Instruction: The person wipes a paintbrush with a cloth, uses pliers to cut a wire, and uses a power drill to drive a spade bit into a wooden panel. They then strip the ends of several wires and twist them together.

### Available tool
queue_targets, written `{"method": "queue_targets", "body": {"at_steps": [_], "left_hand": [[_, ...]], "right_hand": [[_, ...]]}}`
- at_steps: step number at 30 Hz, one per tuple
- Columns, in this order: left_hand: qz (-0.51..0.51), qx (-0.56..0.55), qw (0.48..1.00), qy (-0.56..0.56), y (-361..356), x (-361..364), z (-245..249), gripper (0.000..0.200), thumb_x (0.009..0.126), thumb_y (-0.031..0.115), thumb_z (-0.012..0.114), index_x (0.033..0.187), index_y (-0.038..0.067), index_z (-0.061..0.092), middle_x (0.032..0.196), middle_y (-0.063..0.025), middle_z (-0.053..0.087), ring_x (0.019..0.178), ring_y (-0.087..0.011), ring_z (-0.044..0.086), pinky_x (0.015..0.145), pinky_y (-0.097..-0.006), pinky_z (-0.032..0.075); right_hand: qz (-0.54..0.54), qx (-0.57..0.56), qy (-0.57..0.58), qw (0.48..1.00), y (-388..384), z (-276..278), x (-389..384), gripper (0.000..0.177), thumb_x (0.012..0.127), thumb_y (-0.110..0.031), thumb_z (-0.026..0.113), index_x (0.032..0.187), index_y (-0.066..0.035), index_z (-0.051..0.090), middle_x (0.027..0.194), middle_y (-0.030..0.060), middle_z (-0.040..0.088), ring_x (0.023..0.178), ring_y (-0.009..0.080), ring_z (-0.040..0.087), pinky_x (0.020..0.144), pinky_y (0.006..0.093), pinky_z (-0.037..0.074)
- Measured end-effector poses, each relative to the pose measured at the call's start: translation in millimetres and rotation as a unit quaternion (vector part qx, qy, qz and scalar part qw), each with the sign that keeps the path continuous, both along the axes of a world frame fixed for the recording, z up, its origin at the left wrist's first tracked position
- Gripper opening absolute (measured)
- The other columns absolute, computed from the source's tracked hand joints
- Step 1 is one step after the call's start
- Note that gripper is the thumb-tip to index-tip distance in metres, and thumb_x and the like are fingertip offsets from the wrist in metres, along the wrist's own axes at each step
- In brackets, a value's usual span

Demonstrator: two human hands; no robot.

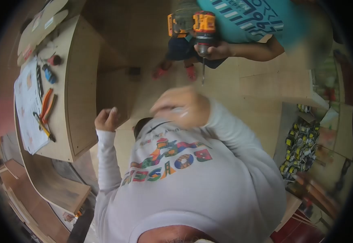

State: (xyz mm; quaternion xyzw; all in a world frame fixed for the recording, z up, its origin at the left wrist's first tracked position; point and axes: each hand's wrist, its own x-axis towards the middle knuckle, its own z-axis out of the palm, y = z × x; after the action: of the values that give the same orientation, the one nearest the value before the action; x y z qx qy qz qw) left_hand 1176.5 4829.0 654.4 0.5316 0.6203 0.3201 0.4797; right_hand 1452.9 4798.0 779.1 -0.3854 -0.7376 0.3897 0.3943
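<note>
My left hand [107, 119] is held up before my left side, near the edge of the wooden cabinet. Its fingers are curled in with the thumb against them, and whatever they may hold is too small to make out. Over my white shirt [176, 178], my right hand [184, 108] is smeared by motion; a pale glint shows at its fingers. Beyond it, another person's hand [219, 51] is at the front of a yellow-and-black power drill [204, 26]. The drill's long bit [203, 73] points down toward my right hand.
On the wooden cabinet [77, 89] at left lie printed sheets [27, 103], orange-handled pliers [46, 106], a yellow-and-black hand tool [44, 128], a blue item [49, 74] and a red-handled tool [54, 60]. Several yellow-and-black pieces [300, 141] are heaped at right. The other person stands ahead.
</note>
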Motion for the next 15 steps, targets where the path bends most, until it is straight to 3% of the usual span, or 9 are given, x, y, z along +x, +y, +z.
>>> {"method": "queue_targets", "body": {"at_steps": [1, 3, 5, 6, 8, 9, 11, 13, 15], "left_hand": [[-0.006, 0.006, 1.0, 0.003, 15, 17, -2, 0.012, 0.08, 0.012, 0.059, 0.08, -0.001, 0.06, 0.067, -0.0066, 0.059, 0.056, -0.0079, 0.052, 0.052, -0.0213, 0.043], [-0.05, 0.062, 0.991, -0.105, 41, 55, -9, 0.013, 0.08, 0.011, 0.059, 0.082, -0.001, 0.06, 0.068, -0.0047, 0.059, 0.059, -0.008, 0.053, 0.054, -0.0214, 0.043], [-0.113, 0.107, 0.986, -0.062, 46, 104, 21, 0.014, 0.081, 0.011, 0.057, 0.084, -0.002, 0.06, 0.07, -0.0045, 0.06, 0.063, -0.0092, 0.055, 0.058, -0.0219, 0.045], [-0.122, 0.107, 0.982, -0.095, 41, 128, 30, 0.014, 0.081, 0.011, 0.057, 0.085, -0.003, 0.06, 0.071, -0.0052, 0.061, 0.066, -0.0099, 0.056, 0.06, -0.0223, 0.045], [-0.151, 0.086, 0.978, -0.116, 22, 160, 37, 0.015, 0.081, 0.011, 0.056, 0.086, -0.003, 0.06, 0.073, -0.007, 0.062, 0.068, -0.011, 0.058, 0.062, -0.0231, 0.046], [-0.174, 0.067, 0.977, -0.107, 15, 171, 37, 0.015, 0.08, 0.011, 0.056, 0.086, -0.003, 0.06, 0.074, -0.008, 0.063, 0.068, -0.0114, 0.058, 0.062, -0.0235, 0.046], [-0.174, 0.063, 0.972, -0.143, -12, 182, 33, 0.016, 0.08, 0.012, 0.055, 0.086, -0.002, 0.06, 0.071, -0.0077, 0.062, 0.062, -0.0108, 0.058, 0.058, -0.0239, 0.046], [-0.186, 0.032, 0.978, -0.094, -36, 172, 24, 0.018, 0.08, 0.015, 0.056, 0.084, -0.002, 0.06, 0.066, -0.0074, 0.061, 0.057, -0.0103, 0.056, 0.053, -0.0246, 0.046], [-0.16, 0.003, 0.986, -0.036, -62, 152, 16, 0.02, 0.079, 0.017, 0.057, 0.08, -0.002, 0.059, 0.062, -0.0068, 0.059, 0.054, -0.0099, 0.055, 0.049, -0.0247, 0.044]], "right_hand": [[-0.115, 0.066, -0.056, 0.989, 2, 1, 32, 0.009, 0.074, -0.011, 0.062, 0.077, -0.003, 0.061, 0.072, 0.0109, 0.061, 0.067, 0.026, 0.06, 0.061, 0.0335, 0.048], [-0.305, 0.11, -0.093, 0.942, 14, -23, 94, 0.011, 0.072, -0.009, 0.062, 0.081, -0.003, 0.06, 0.075, 0.011, 0.06, 0.07, 0.0274, 0.058, 0.065, 0.0348, 0.047], [-0.314, 0.196, -0.321, 0.872, 33, -36, 147, 0.023, 0.066, -0.009, 0.065, 0.088, -0.005, 0.059, 0.092, 0.0098, 0.058, 0.083, 0.0267, 0.055, 0.076, 0.0366, 0.044], [-0.303, 0.197, -0.317, 0.877, 45, -38, 154, 0.023, 0.066, -0.009, 0.065, 0.088, -0.005, 0.059, 0.092, 0.0098, 0.058, 0.083, 0.0267, 0.055, 0.076, 0.0366, 0.044], [-0.117, 0.262, -0.463, 0.839, 68, -33, 157, 0.031, 0.065, -0.014, 0.064, 0.095, -0.009, 0.058, 0.111, 0.0079, 0.05, 0.099, 0.0265, 0.046, 0.091, 0.0376, 0.036], [-0.105, 0.279, -0.456, 0.839, 77, -36, 158, 0.031, 0.065, -0.014, 0.064, 0.095, -0.009, 0.058, 0.111, 0.0079, 0.05, 0.099, 0.0265, 0.046, 0.091, 0.0376, 0.036], [-0.004, 0.35, -0.571, 0.743, 92, -47, 163, 0.048, 0.057, -0.024, 0.07, 0.101, -0.012, 0.056, 0.122, 0.0078, 0.041, 0.111, 0.0269, 0.038, 0.099, 0.0404, 0.029], [0.045, 0.375, -0.59, 0.714, 102, -43, 163, 0.045, 0.061, -0.027, 0.065, 0.103, -0.015, 0.055, 0.121, 0.008, 0.041, 0.115, 0.0264, 0.035, 0.102, 0.0441, 0.025], [0.077, 0.501, -0.556, 0.659, 124, -64, 167, 0.037, 0.068, -0.023, 0.058, 0.104, -0.015, 0.054, 0.119, 0.0078, 0.042, 0.116, 0.0263, 0.035, 0.101, 0.0446, 0.025]]}}
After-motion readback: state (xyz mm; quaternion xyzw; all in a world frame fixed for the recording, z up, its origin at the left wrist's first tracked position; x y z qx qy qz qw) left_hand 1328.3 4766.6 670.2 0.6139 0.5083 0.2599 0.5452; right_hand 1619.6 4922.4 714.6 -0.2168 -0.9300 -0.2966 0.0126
